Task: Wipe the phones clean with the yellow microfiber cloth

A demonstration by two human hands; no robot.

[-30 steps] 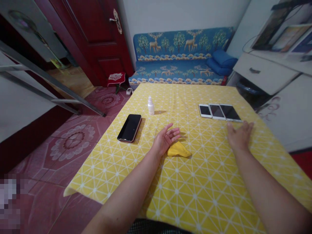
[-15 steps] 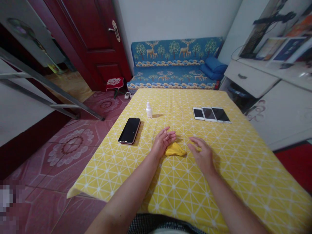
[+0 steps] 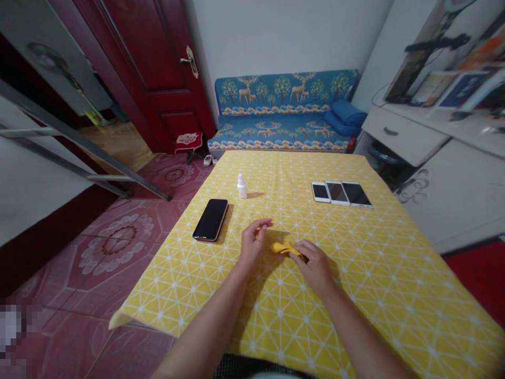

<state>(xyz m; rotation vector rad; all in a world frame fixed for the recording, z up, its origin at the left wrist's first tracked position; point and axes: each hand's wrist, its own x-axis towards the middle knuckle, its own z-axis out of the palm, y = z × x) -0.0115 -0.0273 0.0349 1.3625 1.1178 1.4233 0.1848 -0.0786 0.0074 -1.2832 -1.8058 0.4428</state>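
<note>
Gripping step: your right hand (image 3: 317,267) pinches the soft yellow fabric cloth (image 3: 284,247) over the yellow-and-white patterned counter (image 3: 366,263). Your left hand (image 3: 253,243), beside it, holds nothing; two-handed holding requires grasping the free end.

A yellow tablecloth (image 3: 284,316) patterned with white lines covers the table (image 3: 379,273). At left lies a large dark-screened phone (image 3: 211,220), face up; a small white bottle (image 3: 242,189) stands upright farther off, to its right. Toward the far right, three white-framed phones (image 3: 337,193) lie in a row.
</note>
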